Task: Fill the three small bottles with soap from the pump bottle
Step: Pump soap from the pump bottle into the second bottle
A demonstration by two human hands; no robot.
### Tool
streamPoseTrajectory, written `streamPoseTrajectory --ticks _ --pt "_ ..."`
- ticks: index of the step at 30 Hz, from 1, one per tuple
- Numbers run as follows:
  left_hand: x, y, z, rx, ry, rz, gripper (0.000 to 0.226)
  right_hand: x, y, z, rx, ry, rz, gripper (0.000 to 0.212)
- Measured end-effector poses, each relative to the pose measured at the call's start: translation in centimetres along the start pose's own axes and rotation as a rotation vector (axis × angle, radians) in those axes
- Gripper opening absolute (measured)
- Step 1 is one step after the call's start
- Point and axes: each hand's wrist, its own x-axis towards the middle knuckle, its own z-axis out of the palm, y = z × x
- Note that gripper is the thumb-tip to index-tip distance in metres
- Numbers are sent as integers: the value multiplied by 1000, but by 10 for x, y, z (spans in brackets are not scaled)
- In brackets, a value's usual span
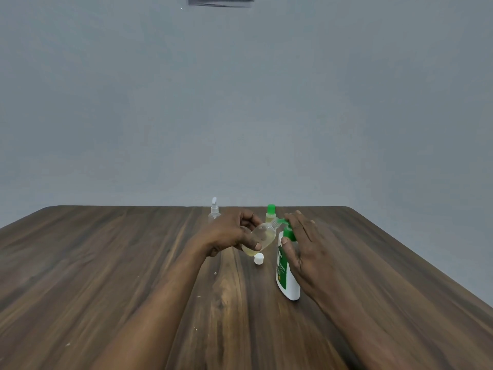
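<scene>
Holds a small clear bottle (pixel 260 237) in the left hand (pixel 232 232), thumb across the front and curled fingers behind, lifted just above the worktop (pixel 133 263) near its middle. Tilted, with the open neck up and to the right, right at the green nozzle of the pump bottle (pixel 286 271); cannot tell whether neck and nozzle actually touch. Shows pale yellowish soap pooled in the lower end, clear above that.

Stands upright just to the right of it: the pump bottle, white with a green label and a green pump head, base on the worktop. Gripped at the top by the right hand (pixel 304 247), fingers laid over the pump head and thumb hooked against the green collar below. Both hands close together, each clamped on its own bottle.

Directly under the tilted bottle, a white cap (pixel 258 258) lying on the wood, apart from both bottles. Farther back, partly hidden by the hands, a small green-capped bottle (pixel 270 213) with yellowish contents, upright. Left of that, near the far edge, a clear spray bottle (pixel 214 210) with a white top, also upright.

Dark wood-grain worktop with a few pale specks; behind it, a plain grey wall (pixel 240 102).
</scene>
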Motion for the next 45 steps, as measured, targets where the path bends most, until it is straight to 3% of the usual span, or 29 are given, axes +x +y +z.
streamPoseTrajectory --ticks 26,45 --pt "0 0 -2 -14 13 7 41 4 3 1 37 -8 -15 57" --pt "0 -1 -2 -29 16 9 41 2 -3 -4 -17 6 -35 52"
